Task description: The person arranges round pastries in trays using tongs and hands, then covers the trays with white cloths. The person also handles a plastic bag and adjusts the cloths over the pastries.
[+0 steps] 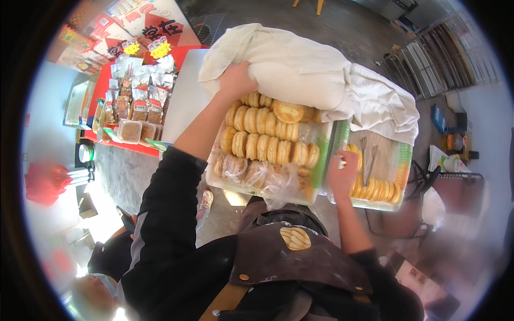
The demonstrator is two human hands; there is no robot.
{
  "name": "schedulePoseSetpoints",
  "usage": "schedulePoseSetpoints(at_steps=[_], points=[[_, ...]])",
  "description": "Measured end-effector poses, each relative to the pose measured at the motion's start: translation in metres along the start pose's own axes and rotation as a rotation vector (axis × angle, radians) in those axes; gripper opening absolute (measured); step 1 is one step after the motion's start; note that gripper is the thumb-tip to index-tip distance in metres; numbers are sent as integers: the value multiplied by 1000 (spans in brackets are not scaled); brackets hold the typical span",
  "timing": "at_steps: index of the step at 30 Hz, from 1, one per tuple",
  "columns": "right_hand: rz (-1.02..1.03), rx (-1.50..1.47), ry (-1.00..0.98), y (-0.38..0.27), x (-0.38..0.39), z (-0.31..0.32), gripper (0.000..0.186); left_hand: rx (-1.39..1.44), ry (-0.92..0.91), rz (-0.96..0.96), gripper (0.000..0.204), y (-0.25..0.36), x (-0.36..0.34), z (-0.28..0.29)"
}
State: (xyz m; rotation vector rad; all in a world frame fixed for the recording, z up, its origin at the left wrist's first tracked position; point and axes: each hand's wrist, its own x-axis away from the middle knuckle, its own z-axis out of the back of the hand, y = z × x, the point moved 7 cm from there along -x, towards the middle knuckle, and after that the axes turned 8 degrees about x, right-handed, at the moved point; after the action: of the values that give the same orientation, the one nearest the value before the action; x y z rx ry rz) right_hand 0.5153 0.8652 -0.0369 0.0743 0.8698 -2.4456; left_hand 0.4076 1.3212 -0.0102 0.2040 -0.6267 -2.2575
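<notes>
**White cloth (pixel 289 64) gripped in my left hand (pixel 238 80), right hand (pixel 344 175) at the bins**

Count: 2 bins side by side, both covered by the cloth along their far edges. Can't tell if it's 1 piece or 2; there's a fold above the gap.

Left hand: fist closed on the cloth above the left bin's (pixel 319 176) far-left corner, fingertips hidden in the fabric. Right hand: fingers curled at the border between the bins, by the right bin's (pixel 405 160) left edge. 1 small white bit (pixel 341 162) shows at those fingers. Can't tell if it's pinched or worn, or if the fingers press on anything.

Left bin: round split buns (pixel 262 147) on edge, 2 long rows exposed, roughly 8 each, edges merge so not exact. Short piece of a 3rd row peeks out at the cloth's edge. 1 flat-lying bun (pixel 288 112) shows its browned face near the cloth. Along the near edge: clear plastic bags (pixel 234 167) with buns inside, about 3, overlapping.

Right bin: thin yellow cakes (pixel 383 190) on edge, 1 row along the near edge, around 10, more along the left edge. 2 slim metal utensil arms (pixel 373 154) stand among them; can't tell if that's 1 pair of tongs.

Off to the left: 1 red-covered table (pixel 134 146), 2 yellow starburst signs (pixel 160 49) at its far edge, at least 2 clear tubs (pixel 130 131) at its near edge.
</notes>
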Motion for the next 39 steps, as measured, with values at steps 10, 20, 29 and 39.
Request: schedulePoseSetpoints(at_steps=[10,20,29,39], points=[[-552,305,-592,242,-72,15,99,-195,124,-391,85,116,68,-31],[-622,278,-743,244,-71,18,78,-208,76,-388,89,152,65,-50],[-401,-335,-800,142,-21,78,47,-257,-38,-351,45,149,7,-61],[-387,-514,-994,-2,-20,-50,47,476,13,85,64,63,-78,-44]])
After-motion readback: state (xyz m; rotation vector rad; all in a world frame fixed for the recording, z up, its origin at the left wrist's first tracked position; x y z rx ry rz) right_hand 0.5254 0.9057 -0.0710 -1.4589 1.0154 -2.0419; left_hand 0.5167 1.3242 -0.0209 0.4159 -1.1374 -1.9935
